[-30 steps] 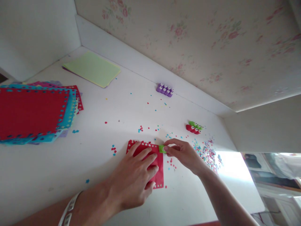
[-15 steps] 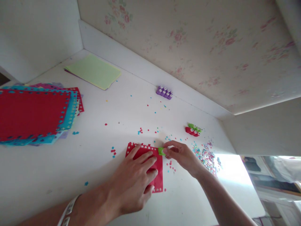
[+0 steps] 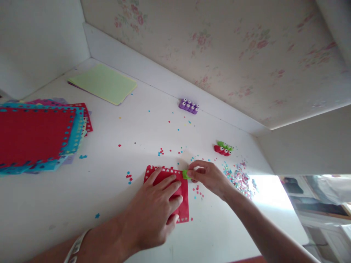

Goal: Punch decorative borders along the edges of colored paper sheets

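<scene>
A sheet of red paper [image 3: 184, 199] lies on the white table, small shapes punched along its far and near edges. My left hand [image 3: 156, 204] rests flat on it with fingers spread, covering much of the sheet. My right hand [image 3: 203, 173] pinches a small green craft punch [image 3: 186, 174] between thumb and fingers, at the sheet's far right corner. How far the paper goes into the punch is hidden. Tiny red and blue paper cut-outs [image 3: 197, 191] are scattered just right of the sheet.
Punched coloured sheets [image 3: 35, 135] are stacked at the left, and plain pale green paper [image 3: 104, 83] lies behind. Purple punches [image 3: 188, 106] stand by the back board; green and red punches [image 3: 223, 149] sit farther right. A heap of confetti [image 3: 241, 179] lies beyond my right wrist.
The whole view has shifted slightly, so things appear a little farther left. My left hand stays on the red paper, and the green punch remains at the same corner in my right hand.
</scene>
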`<state>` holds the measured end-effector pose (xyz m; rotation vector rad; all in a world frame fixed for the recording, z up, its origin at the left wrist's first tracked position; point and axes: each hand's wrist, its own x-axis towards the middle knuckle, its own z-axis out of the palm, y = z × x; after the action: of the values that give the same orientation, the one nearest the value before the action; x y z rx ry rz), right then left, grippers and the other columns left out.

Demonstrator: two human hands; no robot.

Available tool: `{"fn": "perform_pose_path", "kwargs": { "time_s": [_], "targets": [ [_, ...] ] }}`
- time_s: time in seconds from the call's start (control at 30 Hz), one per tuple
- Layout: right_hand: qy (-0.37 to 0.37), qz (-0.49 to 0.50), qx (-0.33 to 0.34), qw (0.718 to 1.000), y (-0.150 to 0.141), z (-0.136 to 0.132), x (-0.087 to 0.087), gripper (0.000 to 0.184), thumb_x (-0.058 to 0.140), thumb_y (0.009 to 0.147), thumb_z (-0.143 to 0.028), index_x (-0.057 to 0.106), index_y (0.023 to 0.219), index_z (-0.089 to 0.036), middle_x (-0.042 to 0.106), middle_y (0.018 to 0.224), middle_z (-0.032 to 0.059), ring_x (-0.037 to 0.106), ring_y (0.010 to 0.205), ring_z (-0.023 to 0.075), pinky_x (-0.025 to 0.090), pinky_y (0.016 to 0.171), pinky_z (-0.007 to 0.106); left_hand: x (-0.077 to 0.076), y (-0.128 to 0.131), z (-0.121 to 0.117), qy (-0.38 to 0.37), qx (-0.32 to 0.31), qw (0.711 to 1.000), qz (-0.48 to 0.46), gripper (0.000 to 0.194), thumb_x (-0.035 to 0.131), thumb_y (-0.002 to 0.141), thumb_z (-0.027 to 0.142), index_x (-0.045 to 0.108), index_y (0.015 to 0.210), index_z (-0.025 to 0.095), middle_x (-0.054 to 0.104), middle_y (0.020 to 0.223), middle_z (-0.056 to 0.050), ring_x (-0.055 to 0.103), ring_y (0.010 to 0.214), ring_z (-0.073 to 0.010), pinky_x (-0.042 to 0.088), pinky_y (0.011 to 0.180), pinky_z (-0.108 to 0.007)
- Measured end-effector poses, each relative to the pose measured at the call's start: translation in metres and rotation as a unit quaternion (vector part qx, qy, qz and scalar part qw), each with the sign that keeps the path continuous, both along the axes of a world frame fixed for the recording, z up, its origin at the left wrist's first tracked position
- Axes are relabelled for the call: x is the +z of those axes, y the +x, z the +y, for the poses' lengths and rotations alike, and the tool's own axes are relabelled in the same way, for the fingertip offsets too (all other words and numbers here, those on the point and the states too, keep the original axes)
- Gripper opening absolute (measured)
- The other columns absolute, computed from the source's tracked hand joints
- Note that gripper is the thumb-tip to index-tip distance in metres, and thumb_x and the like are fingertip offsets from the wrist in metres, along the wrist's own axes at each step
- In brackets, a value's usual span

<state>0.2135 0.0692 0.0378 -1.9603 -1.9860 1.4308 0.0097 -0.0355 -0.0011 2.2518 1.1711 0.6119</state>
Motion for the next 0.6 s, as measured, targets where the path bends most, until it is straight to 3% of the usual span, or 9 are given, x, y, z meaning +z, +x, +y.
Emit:
{"fn": "perform_pose_path", "kwargs": {
  "time_s": [0.13, 0.3, 0.6],
  "targets": [
    [0.018, -0.05, 0.007, 0.999, -0.005, -0.001, 0.006, 0.013, 0.065, 0.08, -0.035, 0.066, 0.08, -0.022, 0.067, 0.064, -0.0004, 0.055, 0.054, 0.0111, 0.035, 0.047, 0.022, 0.003, 0.001, 0.0, -0.002, -0.006, 1.0, 0.017, 0.029, 0.059, 0.087, 0.04, 0.064, 0.113, 0.027, 0.057, 0.136, -0.004, 0.043, 0.132, -0.0262, 0.005, 0.118, -0.053],
    [0.034, -0.02, 0.027, 0.999, 0.0, 0.003, -0.002, 0.016, 0.068, 0.077, -0.037, 0.066, 0.076, -0.02, 0.066, 0.062, -0.0003, 0.056, 0.055, 0.0113, 0.038, 0.05, 0.021, 0.011, 0.002, 0.0, 0.008, -0.014, 0.998, 0.053, 0.032, 0.057, 0.088, 0.043, 0.065, 0.116, 0.03, 0.058, 0.134, -0.004, 0.044, 0.131, -0.0277, 0.008, 0.116, -0.056],
    [0.032, -0.019, 0.036, 0.999, 0.005, 0.008, 0.0, 0.02, 0.072, 0.074, -0.039, 0.068, 0.076, -0.02, 0.063, 0.057, -0.0023, 0.048, 0.046, 0.0073, 0.03, 0.042, 0.019, 0.015, 0.001, 0.001, 0.024, -0.018, 0.997, 0.07, 0.034, 0.058, 0.087, 0.046, 0.066, 0.116, 0.031, 0.059, 0.133, -0.004, 0.05, 0.124, -0.0282, 0.015, 0.114, -0.056]
  ]
}}
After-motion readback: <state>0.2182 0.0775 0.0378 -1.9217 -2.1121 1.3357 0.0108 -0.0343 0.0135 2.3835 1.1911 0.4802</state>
